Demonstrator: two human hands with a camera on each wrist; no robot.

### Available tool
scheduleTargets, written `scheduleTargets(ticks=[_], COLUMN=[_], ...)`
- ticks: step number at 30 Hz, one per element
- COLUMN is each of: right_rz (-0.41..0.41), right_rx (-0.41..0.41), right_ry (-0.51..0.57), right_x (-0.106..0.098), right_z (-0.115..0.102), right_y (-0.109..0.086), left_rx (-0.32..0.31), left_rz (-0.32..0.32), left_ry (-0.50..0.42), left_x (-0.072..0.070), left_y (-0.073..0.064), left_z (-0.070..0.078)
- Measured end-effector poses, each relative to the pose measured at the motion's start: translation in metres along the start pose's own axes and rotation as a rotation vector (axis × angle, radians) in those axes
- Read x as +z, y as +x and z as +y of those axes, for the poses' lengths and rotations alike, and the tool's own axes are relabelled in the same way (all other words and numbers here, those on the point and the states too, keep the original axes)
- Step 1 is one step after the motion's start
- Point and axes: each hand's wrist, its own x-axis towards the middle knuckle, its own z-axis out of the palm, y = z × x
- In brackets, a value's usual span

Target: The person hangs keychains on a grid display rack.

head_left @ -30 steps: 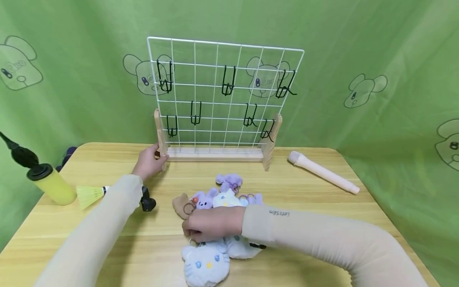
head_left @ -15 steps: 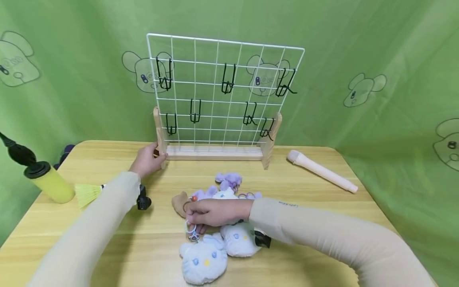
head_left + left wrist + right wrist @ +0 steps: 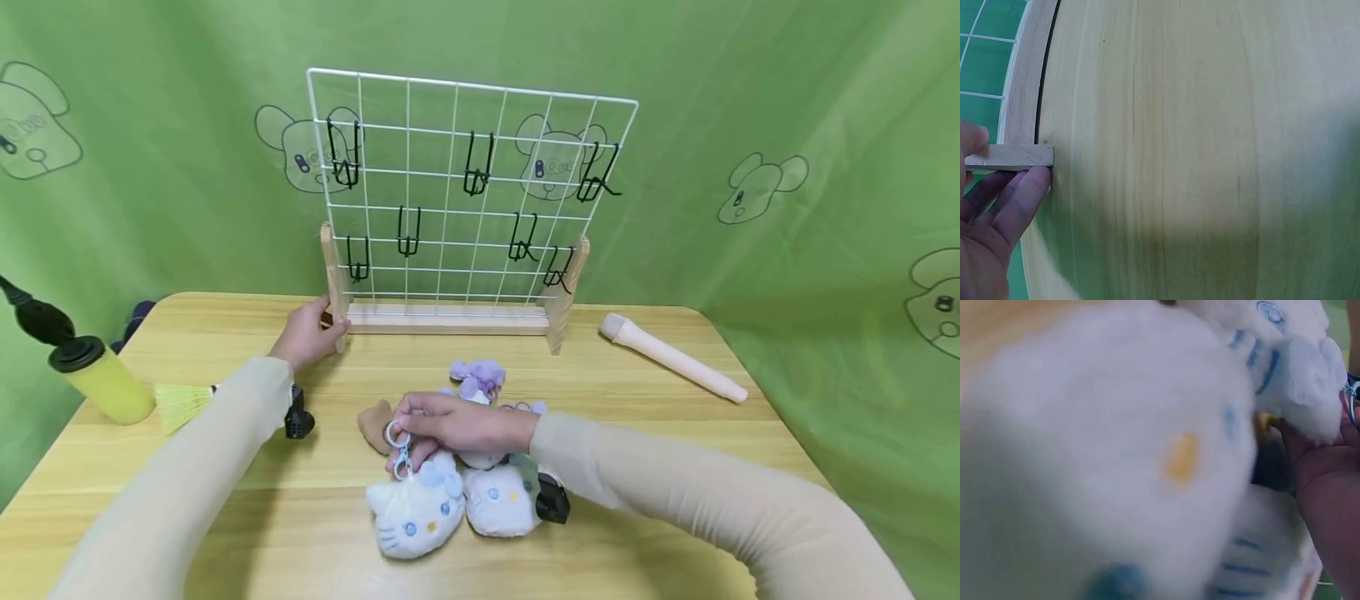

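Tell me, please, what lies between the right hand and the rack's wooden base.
In the head view: part of a white plush, a purple plush, then bare tabletop up to the rack's wooden base.

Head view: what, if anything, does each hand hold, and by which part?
Right hand: a white plush cat-face keychain, by its pale-blue ring. Left hand: a white wire-grid rack, by its left wooden post, low down.

This is a curtained-off booth, where a green fabric curtain [image 3: 675, 100] printed with outlined cartoon animal heads [image 3: 757, 190] hangs left, right and far around a pale wood-grain table [image 3: 307, 517].
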Motion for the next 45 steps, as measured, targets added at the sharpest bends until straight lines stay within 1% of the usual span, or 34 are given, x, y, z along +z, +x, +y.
scheduleTargets(ticks=[2, 5, 7, 12, 15, 20, 24, 27, 30, 33, 36, 39, 42, 45], right_rz=[0.048, 0.117, 0.177, 0.322, 0.383, 0.437, 0.489, 0.537, 0.564, 0.570, 0.579, 0.587, 0.602, 0.641], right_rx=[-0.017, -0.054, -0.081, -0.181, -0.269, -0.434, -0.508, -0.544, -0.595, -0.630, -0.632, -0.638, -0.631, -0.598], right_ry=[-0.033, -0.080, -0.109, -0.145, -0.186, -0.224, -0.238, -0.254, -0.251, -0.264, -0.288, -0.312, -0.312, -0.340], right_x=[-0.004, -0.010, -0.014, -0.025, -0.032, -0.039, -0.041, -0.041, -0.041, -0.042, -0.042, -0.039, -0.032, -0.026], right_z=[-0.008, -0.023, -0.035, -0.069, -0.090, -0.124, -0.148, -0.166, -0.182, -0.193, -0.198, -0.201, -0.203, -0.205], right_y=[0.000, 0.002, 0.004, 0.012, 0.017, 0.027, 0.035, 0.039, 0.042, 0.044, 0.048, 0.054, 0.060, 0.065], left_rx=[0.011, 0.011, 0.007, 0.004, 0.006, 0.047, 0.068, 0.046, 0.016, 0.003, 0.003, -0.014, -0.013, 0.010], left_rz=[0.005, 0.007, 0.007, 0.016, 0.021, 0.053, 0.072, 0.060, 0.045, 0.035, 0.027, 0.017, 0.022, 0.036], left_ry=[0.000, -0.001, 0.000, 0.006, 0.007, 0.063, 0.095, 0.079, 0.065, 0.051, 0.045, 0.035, 0.026, 0.017], left_x=[0.001, 0.002, 0.002, 0.002, 0.003, 0.005, 0.006, 0.005, 0.003, 0.002, 0.001, 0.002, 0.004, 0.005], left_y=[0.001, 0.001, 0.001, 0.001, 0.002, 0.002, -0.001, -0.003, -0.005, -0.005, -0.004, -0.005, -0.005, -0.005], left_z=[-0.001, -0.003, -0.003, -0.002, -0.001, -0.002, -0.003, -0.003, -0.003, -0.003, -0.001, 0.001, 0.001, -0.001])
